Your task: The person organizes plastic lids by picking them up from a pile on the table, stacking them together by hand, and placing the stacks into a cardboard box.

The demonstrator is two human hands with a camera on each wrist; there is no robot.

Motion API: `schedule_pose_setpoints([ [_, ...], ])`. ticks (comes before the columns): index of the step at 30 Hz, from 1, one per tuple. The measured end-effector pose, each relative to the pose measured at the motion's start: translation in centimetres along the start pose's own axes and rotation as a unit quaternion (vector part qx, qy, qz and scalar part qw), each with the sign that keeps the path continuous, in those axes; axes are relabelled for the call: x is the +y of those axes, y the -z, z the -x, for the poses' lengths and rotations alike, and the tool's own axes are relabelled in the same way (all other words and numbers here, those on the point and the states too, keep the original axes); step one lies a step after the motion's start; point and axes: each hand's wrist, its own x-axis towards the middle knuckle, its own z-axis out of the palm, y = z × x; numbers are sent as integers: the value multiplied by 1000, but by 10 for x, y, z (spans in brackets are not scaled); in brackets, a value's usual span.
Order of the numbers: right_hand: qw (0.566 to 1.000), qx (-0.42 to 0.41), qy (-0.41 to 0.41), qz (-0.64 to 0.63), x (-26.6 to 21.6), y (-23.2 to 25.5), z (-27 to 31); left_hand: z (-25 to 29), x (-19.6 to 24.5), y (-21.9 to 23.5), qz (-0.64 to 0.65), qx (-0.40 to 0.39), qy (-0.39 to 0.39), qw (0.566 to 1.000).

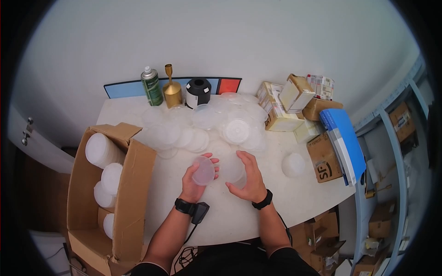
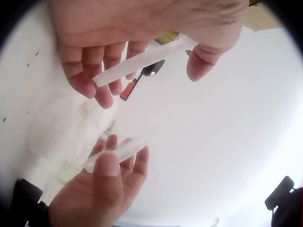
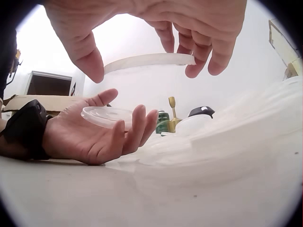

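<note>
My left hand (image 1: 192,185) is palm up, its thumb and fingers around the edge of a round translucent plastic lid (image 1: 203,171). In the left wrist view this lid (image 2: 142,61) appears edge-on between the fingertips and the thumb side. My right hand (image 1: 252,180) grips a second clear lid (image 1: 234,171) by its rim, thumb on one side and fingers on the other. The right wrist view shows that second lid (image 3: 149,60) higher than the left hand. A wide pile of similar lids (image 1: 184,133) spreads over the table behind both hands.
An open cardboard box (image 1: 131,202) with stacked white lids (image 1: 102,149) stands at left. Behind the pile are a green spray can (image 1: 152,86), a gold candlestick (image 1: 172,93) and a black-and-white device (image 1: 198,92). Cartons (image 1: 281,117) and a blue folder (image 1: 345,138) fill the right; a small lid stack (image 1: 293,164) sits nearer.
</note>
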Motion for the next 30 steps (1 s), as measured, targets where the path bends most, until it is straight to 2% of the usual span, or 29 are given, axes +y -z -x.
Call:
schedule_pose_setpoints([
  [4,997,-46,64,-4,-7,-12,3,0,-9,3,-20,-41,36,998],
  [7,992,-66,102,-32,-10,-21,4,6,-8,8,60,-109,131,983],
  [10,989,-70,126,-17,-10,-25,3,7,-13,15,68,-126,141,980],
  [13,992,-50,114,-8,-13,-20,2,6,-7,9,-35,-128,101,986],
  [15,996,-22,88,-25,-16,-18,1,5,-2,3,-30,-146,93,984],
  [21,998,-36,42,23,-17,-19,1,3,-2,-6,-66,-145,43,986],
  [25,998,-27,40,37,-15,-23,2,1,-8,0,-123,-148,25,981],
  [28,998,-27,52,28,-15,-22,1,-2,-12,4,-109,-154,5,982],
  [30,997,-37,63,0,-16,-19,0,2,-9,-5,-72,-124,-3,990],
])
